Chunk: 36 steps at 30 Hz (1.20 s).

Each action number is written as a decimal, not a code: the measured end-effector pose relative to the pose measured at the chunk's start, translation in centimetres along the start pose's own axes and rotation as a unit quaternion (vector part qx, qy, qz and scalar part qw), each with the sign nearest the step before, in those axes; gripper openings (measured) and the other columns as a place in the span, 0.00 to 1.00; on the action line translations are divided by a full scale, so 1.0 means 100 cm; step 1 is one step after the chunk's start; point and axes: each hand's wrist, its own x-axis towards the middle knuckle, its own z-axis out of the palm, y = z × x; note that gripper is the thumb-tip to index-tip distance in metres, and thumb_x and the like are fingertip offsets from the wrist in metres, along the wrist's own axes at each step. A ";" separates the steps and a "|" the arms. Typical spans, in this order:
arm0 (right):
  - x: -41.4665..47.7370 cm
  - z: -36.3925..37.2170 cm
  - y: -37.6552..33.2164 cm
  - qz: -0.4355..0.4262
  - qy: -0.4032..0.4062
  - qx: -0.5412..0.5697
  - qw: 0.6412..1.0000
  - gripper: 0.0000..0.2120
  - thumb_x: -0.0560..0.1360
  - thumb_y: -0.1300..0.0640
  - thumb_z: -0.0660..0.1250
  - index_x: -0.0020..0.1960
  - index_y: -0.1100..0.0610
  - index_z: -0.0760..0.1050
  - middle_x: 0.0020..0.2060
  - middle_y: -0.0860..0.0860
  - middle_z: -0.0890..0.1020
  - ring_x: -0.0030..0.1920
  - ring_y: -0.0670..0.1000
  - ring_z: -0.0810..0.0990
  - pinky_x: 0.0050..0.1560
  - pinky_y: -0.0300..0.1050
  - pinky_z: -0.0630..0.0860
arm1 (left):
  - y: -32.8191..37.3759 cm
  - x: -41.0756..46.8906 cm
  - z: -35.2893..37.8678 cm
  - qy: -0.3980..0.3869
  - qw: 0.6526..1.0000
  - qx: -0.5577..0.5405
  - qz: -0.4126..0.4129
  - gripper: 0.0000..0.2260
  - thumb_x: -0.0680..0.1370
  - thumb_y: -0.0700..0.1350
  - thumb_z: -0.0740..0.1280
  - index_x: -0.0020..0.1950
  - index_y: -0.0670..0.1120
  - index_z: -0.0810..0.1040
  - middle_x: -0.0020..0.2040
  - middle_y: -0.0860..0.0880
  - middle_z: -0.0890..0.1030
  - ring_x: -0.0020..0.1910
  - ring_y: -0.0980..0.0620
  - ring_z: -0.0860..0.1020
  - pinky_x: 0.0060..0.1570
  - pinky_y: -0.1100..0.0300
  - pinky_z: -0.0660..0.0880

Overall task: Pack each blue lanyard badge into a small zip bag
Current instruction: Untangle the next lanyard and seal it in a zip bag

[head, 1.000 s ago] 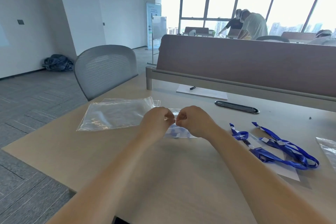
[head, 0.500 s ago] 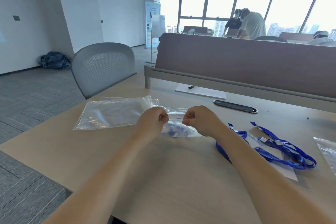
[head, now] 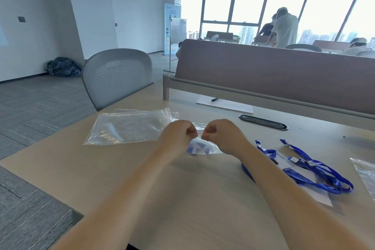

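Head view. On the light wooden table [head: 182, 199], near centre: small clear zip bag [head: 211, 149], lying flat, with a folded blue lanyard badge [head: 197, 149] visible inside through the plastic.

Left hand [head: 178, 136]: fingers curled, pinching the bag's top edge at its thin red zip line. Right hand [head: 223, 137]: likewise curled and pinching the same edge. Hands close together, a short stretch of the red line showing between them. Whether the seal is fully pressed: cannot tell.

Just left of the left hand: larger clear zip bags [head: 127, 128], flat on the table. Right of the right forearm: loose tangle of blue lanyards with clear badge holders [head: 316, 170]. At the right frame edge: part of another clear plastic bag [head: 365, 174].

Far side of the table: black oval cable port [head: 263, 122], white paper sheet [head: 225, 105] with a small black object on it, brown divider panel [head: 263, 75] behind. Grey mesh office chair [head: 117, 77] at the left table edge.
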 end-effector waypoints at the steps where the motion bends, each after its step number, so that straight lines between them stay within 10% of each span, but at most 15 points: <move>1: 0.000 0.000 0.002 0.004 -0.003 0.010 1.000 0.03 0.74 0.55 0.70 0.43 0.52 0.82 0.41 0.46 0.83 0.42 0.49 0.80 0.44 0.45 0.77 | 0.000 -0.001 0.001 0.001 1.000 -0.005 -0.002 0.08 0.79 0.42 0.64 0.46 0.49 0.82 0.47 0.51 0.83 0.48 0.49 0.79 0.51 0.55 0.76; 9: -0.010 -0.005 0.027 0.025 0.003 0.105 0.994 0.04 0.74 0.56 0.72 0.45 0.56 0.83 0.42 0.50 0.85 0.44 0.50 0.81 0.45 0.40 0.75 | -0.015 -0.003 0.004 0.023 0.999 -0.027 -0.006 0.06 0.80 0.40 0.64 0.46 0.46 0.80 0.47 0.51 0.81 0.49 0.50 0.77 0.45 0.60 0.69; 15: -0.008 -0.001 0.021 0.013 0.020 0.086 0.996 0.04 0.74 0.56 0.71 0.45 0.56 0.83 0.39 0.48 0.83 0.41 0.50 0.80 0.41 0.41 0.75 | -0.007 -0.002 0.009 0.041 0.998 0.015 0.053 0.14 0.78 0.45 0.69 0.64 0.46 0.77 0.59 0.51 0.79 0.62 0.51 0.72 0.60 0.61 0.65; 22: -0.009 0.003 0.021 0.017 0.029 0.110 0.993 0.03 0.74 0.55 0.72 0.43 0.55 0.83 0.40 0.49 0.84 0.43 0.51 0.81 0.43 0.43 0.75 | 0.003 -0.002 0.015 0.001 0.999 -0.044 0.031 0.05 0.78 0.42 0.67 0.45 0.48 0.82 0.46 0.51 0.82 0.48 0.52 0.77 0.45 0.61 0.68; 36: -0.029 -0.006 0.035 0.081 0.080 0.173 0.978 0.06 0.74 0.54 0.73 0.44 0.56 0.83 0.39 0.50 0.85 0.39 0.49 0.79 0.40 0.42 0.74 | 0.011 -0.002 0.016 0.008 0.998 -0.054 0.028 0.07 0.78 0.41 0.67 0.42 0.49 0.82 0.39 0.57 0.79 0.42 0.58 0.76 0.37 0.73 0.65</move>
